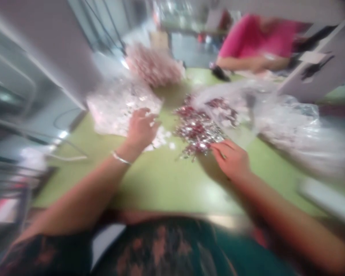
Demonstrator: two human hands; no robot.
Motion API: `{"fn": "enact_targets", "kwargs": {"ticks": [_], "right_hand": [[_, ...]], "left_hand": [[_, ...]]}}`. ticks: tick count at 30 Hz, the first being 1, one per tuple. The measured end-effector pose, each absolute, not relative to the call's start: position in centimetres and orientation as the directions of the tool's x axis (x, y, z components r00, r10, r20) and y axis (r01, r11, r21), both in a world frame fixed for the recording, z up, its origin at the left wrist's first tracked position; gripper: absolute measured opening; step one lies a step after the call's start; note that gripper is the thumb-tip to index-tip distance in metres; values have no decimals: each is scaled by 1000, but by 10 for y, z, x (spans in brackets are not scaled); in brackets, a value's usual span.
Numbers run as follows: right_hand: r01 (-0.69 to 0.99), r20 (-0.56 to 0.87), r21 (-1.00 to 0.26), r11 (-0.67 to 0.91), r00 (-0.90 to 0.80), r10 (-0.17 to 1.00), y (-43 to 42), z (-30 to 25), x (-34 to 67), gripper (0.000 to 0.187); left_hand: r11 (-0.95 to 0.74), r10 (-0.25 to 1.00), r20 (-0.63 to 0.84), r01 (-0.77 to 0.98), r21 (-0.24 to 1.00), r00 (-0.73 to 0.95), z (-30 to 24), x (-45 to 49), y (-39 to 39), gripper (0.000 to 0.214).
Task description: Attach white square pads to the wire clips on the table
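Observation:
My left hand (143,129), a bracelet on its wrist, reaches over small white pieces (161,138) beside a clear plastic bag (109,111). Its fingers are bent and apart, and nothing shows between them. At the near right edge of a heap of shiny silver and red pieces (194,128), my right hand (232,158) has its thumb and fingertips pinched together. Blur hides what, if anything, sits in that pinch. Part of the heap lies under the edge of another clear bag (232,99).
A bundle of pale pink items (153,65) stands at the back of the green table (166,180). Clear plastic bags (293,122) fill the right side, above a white object (327,197). Across the table sits a person in a pink top (258,40), near a black object (220,73).

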State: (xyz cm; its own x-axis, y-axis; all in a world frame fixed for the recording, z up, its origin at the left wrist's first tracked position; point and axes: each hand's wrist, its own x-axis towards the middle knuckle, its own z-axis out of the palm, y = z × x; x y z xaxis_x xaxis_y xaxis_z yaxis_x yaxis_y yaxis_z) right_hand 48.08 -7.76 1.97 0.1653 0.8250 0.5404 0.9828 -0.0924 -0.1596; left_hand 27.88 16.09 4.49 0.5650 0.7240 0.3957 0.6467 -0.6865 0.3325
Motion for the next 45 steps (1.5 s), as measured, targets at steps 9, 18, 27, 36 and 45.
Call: {"fn": "enact_targets", "kwargs": {"ticks": [9, 18, 27, 36, 45], "right_hand": [[995, 490, -97, -8, 55, 870, -78, 18, 474, 22], [981, 190, -78, 175, -158, 969, -3, 58, 446, 20], [957, 61, -66, 282, -278, 959, 34, 41, 424, 15], [627, 358, -776, 68, 349, 866, 12, 71, 436, 5], [935, 564, -322, 149, 63, 823, -50, 55, 431, 12]], "left_hand": [[-903, 311, 169, 235, 360, 935, 19, 279, 119, 33], [-890, 416, 112, 379, 253, 902, 20, 269, 131, 19], [-333, 753, 33, 337, 880, 657, 49, 256, 139, 30], [132, 624, -145, 80, 988, 768, 34, 262, 129, 42], [332, 513, -224, 50, 942, 829, 33, 275, 93, 32]]}}
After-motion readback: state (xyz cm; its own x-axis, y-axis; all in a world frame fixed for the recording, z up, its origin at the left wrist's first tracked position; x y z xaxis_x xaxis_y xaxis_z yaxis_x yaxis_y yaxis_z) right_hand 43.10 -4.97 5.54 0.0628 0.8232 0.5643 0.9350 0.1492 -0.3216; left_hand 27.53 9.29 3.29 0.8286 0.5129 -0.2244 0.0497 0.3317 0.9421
